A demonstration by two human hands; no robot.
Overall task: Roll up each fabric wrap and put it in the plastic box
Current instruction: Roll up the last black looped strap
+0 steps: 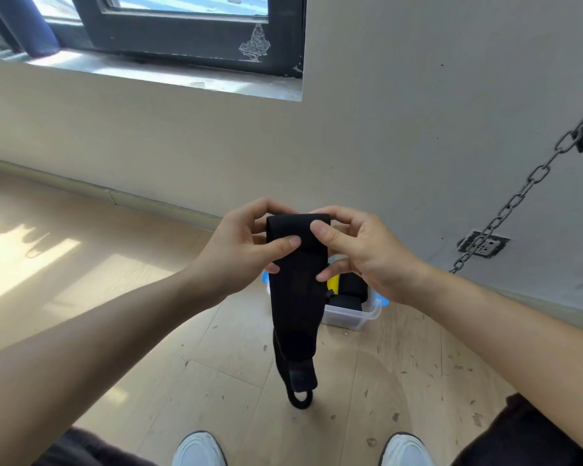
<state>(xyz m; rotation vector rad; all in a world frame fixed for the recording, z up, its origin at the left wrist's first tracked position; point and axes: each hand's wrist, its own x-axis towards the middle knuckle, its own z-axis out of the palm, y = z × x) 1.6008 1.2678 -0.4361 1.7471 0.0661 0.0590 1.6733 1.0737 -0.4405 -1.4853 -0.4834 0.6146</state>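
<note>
Fabric wrap (298, 264) gripped by both hands; plastic box (354, 316) w/ black rolls.

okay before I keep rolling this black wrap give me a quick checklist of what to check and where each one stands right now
1. Both hands on the wrap: ok. The left hand and right hand pinch the top of the black wrap.
2. Roll started: ok, the top edge is folded over, only the first turn.
3. Tail hanging free: ok, the loop end dangles above the floor.
4. Plastic box within view and open: ok, it sits on the floor just behind the wrap.
5. Room left in the box: cannot tell, dark items and something yellow are inside, partly hidden.
</note>
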